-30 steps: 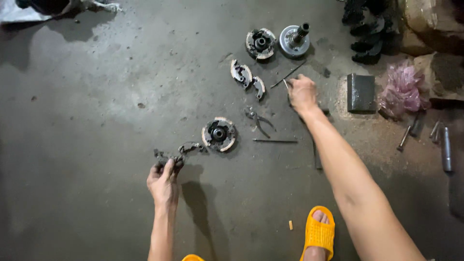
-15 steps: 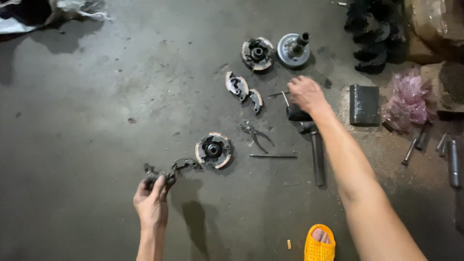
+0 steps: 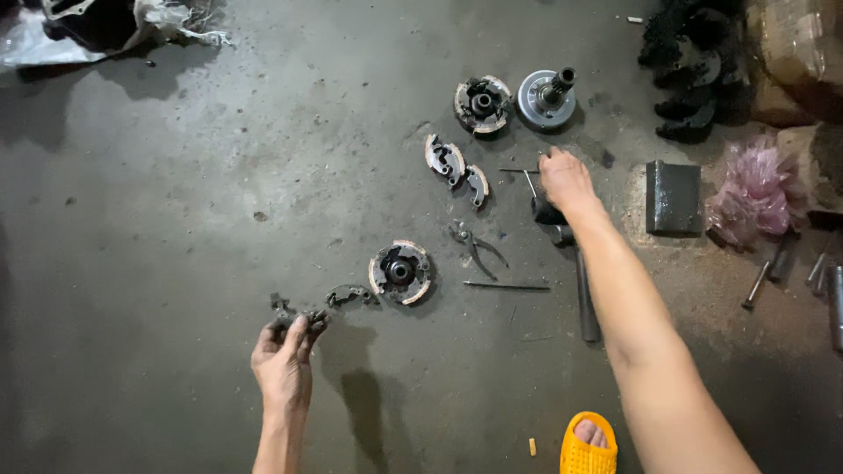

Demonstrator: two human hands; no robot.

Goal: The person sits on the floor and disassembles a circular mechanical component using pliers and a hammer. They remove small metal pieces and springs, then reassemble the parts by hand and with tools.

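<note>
My left hand [image 3: 283, 360] pinches a small dark metal clutch part [image 3: 299, 314] low on the concrete floor; a similar curved piece [image 3: 349, 296] lies just right of it. A round clutch assembly [image 3: 400, 272] with pale friction pads sits beside those. My right hand [image 3: 565, 181] reaches far forward, fingers down on the floor by a thin rod [image 3: 529, 183] and above a hammer [image 3: 580, 272]. What it grips is unclear. Two loose clutch shoes [image 3: 457, 167] lie left of that hand.
Farther off sit another clutch assembly [image 3: 482, 103] and a round hub with a shaft [image 3: 546, 96]. Pliers [image 3: 474, 246] and a thin pin [image 3: 507, 285] lie mid-floor. A dark metal block [image 3: 673, 197], pink plastic bag [image 3: 757, 189] and bolts [image 3: 760, 283] are at right. My yellow sandal [image 3: 588, 446] shows below.
The view has shifted, so everything sits lower in frame. My right hand stays by the thin rod near the hammer head. My left hand keeps holding the small part.
</note>
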